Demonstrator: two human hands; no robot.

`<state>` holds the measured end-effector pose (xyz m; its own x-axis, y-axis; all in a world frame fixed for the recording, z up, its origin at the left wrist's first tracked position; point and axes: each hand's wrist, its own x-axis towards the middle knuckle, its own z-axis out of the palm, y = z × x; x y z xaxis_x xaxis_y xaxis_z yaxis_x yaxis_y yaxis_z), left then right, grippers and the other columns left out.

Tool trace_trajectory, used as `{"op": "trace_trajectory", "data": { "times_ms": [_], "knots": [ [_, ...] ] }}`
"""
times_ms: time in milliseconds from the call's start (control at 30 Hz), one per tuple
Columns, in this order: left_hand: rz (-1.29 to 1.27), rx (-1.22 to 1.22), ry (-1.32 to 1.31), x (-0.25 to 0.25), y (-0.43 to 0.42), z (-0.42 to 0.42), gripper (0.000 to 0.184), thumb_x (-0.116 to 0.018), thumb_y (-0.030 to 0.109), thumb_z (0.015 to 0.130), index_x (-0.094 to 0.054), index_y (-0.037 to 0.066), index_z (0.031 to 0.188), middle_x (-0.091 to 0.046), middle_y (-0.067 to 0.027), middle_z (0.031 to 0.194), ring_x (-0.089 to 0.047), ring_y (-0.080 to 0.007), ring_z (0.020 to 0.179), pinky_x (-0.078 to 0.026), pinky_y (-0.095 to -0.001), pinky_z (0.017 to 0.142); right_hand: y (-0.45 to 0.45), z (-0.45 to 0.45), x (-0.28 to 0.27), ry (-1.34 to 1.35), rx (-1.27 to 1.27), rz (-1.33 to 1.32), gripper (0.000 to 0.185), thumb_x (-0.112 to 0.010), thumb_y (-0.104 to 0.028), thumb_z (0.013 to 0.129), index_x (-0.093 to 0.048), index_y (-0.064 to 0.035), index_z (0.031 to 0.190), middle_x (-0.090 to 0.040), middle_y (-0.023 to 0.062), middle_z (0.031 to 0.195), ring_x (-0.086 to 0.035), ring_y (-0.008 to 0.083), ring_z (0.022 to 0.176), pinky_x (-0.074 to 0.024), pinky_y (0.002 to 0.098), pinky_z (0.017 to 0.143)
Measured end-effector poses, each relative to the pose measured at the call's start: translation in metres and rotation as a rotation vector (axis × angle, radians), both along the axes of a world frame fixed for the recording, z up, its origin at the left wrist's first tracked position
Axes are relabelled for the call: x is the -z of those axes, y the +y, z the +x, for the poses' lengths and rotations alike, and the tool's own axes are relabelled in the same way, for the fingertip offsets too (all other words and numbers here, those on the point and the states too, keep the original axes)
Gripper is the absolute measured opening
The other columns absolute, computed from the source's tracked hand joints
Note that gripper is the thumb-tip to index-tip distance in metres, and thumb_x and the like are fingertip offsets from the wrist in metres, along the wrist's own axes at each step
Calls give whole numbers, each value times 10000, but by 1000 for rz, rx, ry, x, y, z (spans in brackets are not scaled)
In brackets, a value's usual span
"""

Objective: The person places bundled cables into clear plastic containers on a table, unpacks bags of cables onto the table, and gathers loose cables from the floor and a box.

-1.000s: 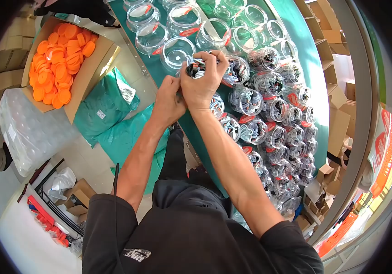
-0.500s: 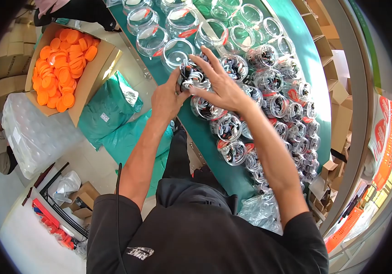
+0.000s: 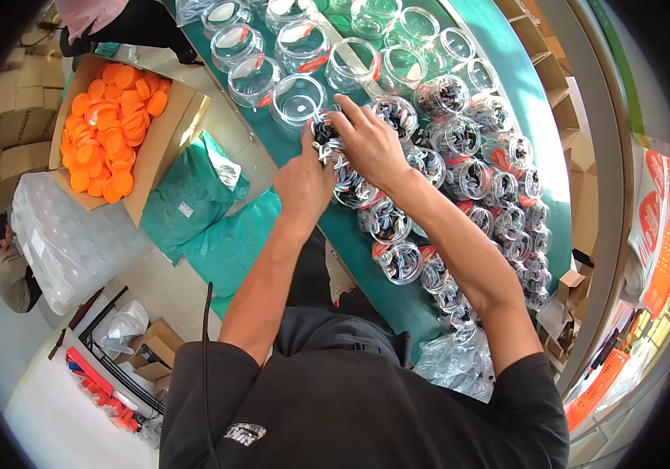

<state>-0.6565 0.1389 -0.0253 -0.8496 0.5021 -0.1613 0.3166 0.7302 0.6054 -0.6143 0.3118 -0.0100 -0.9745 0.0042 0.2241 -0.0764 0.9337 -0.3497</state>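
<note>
Both my hands are at a bundle of dark and light cords (image 3: 325,134) at the left edge of the green table. Wrapped round its near side is my left hand (image 3: 306,181). My right hand (image 3: 372,144) lies over its right side, fingers bent and close together; what its fingertips grip is partly hidden. Just beyond the bundle stands an empty clear jar (image 3: 298,100). Filled jars of similar cords, such as one jar (image 3: 390,220), stand beside and below my right hand.
More empty jars (image 3: 302,45) stand at the table's far end. Left are a carton of orange lids (image 3: 108,129), green bags (image 3: 194,191) and a large plastic-wrapped pack (image 3: 69,242). One person (image 3: 14,266) is at far left, another (image 3: 128,23) at top left. Clear plastic bags (image 3: 456,363) lie near my right elbow.
My right hand was over the bundle, then opened away from it, and now has its fingers closer together on it. The jars near my right forearm have come into view.
</note>
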Motion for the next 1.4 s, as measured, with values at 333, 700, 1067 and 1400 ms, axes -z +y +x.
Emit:
{"op": "trace_trajectory", "data": {
  "times_ms": [333,700,1067,1400],
  "knots": [
    [-247,165,3,-5,6,-5,865,-626,243,1012,-184,-109,1666,-788,-203,856,-768,-416,738,-588,-522,649,16,3,-28,-107,-94,-409,490,-804,-298,952,-679,-200,1415,-593,258,1535,-733,492,1124,-634,515,894],
    [399,-23,-195,5,-26,-7,957,-944,167,860,-401,42,1639,-670,-45,780,-613,-92,684,-540,-281,644,-15,2,17,224,-35,-155,304,-825,-177,872,-720,-119,1152,-646,93,1329,-621,336,1212,-582,451,977],
    [134,111,179,-1,-5,-9,295,-751,183,971,-664,38,1213,-770,-180,875,-746,-436,791,-575,-525,670,2,7,-9,-25,61,-576,225,-767,-59,891,-730,-51,1114,-720,171,1210,-667,394,1162,-547,467,1014],
    [-122,254,88,8,-7,-28,306,-706,303,1022,-691,82,1233,-771,-215,924,-745,-470,909,-575,-586,767,-1,3,20,120,-46,-171,224,-702,-1,781,-692,-62,996,-667,93,1027,-641,332,1007,-572,420,887]
  ]
}}
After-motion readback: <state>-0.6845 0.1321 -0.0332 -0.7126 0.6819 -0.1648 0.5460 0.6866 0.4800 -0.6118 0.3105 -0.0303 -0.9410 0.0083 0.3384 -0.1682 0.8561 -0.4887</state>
